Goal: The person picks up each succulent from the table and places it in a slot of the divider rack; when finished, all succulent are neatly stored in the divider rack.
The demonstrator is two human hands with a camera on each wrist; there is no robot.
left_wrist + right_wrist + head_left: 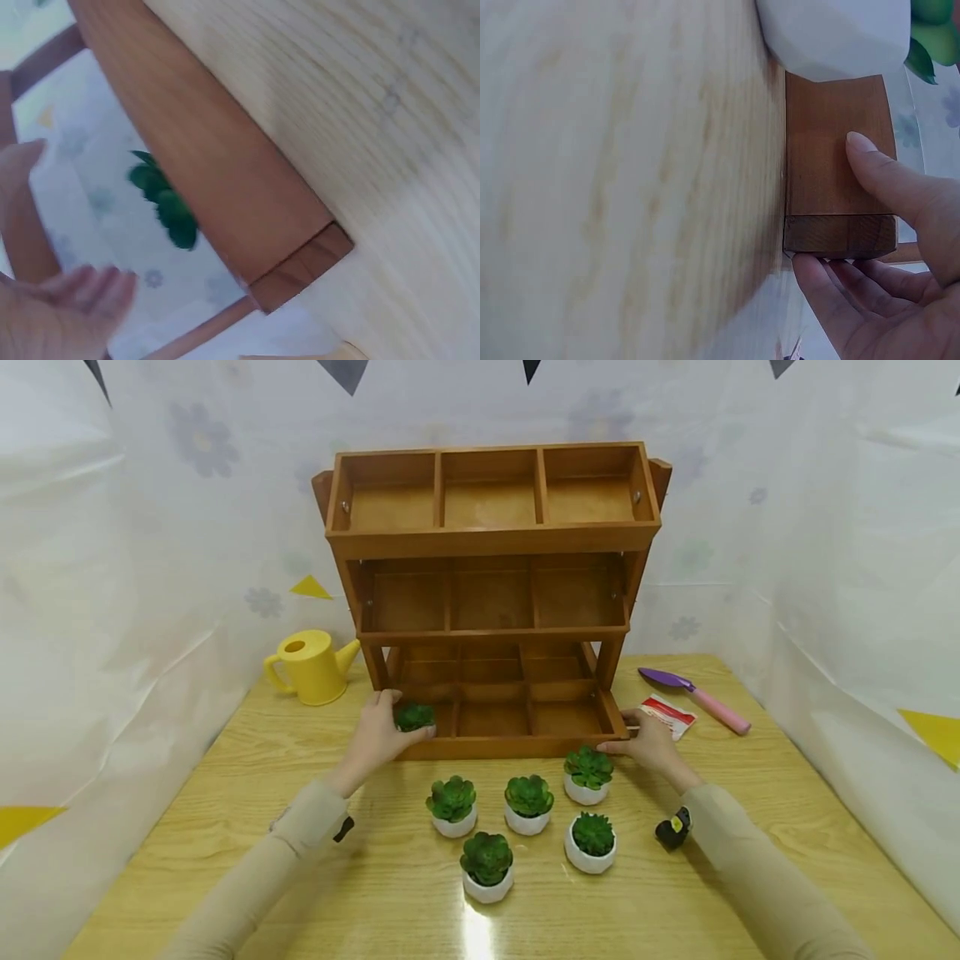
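A tiered wooden shelf (495, 747) with divided compartments stands at the back of the table. One green succulent (415, 717) sits in the left front compartment of its lowest tier; in the left wrist view only its leaves (169, 208) show above the front board. My left hand (378, 731) is spread around that compartment's corner, thumb and fingers apart and nothing gripped. With my right hand (651, 745) I hold the lowest tier's right front corner; the thumb (877, 169) lies on the front board, the fingers (840, 289) against its end. Beside it stands a potted succulent (588, 774).
More succulents in white pots, such as one at the front (487, 868), stand before the shelf. A yellow watering can (315, 667) is at left. On the right lie a purple trowel with a pink handle (693, 697) and a red-and-white packet (669, 717).
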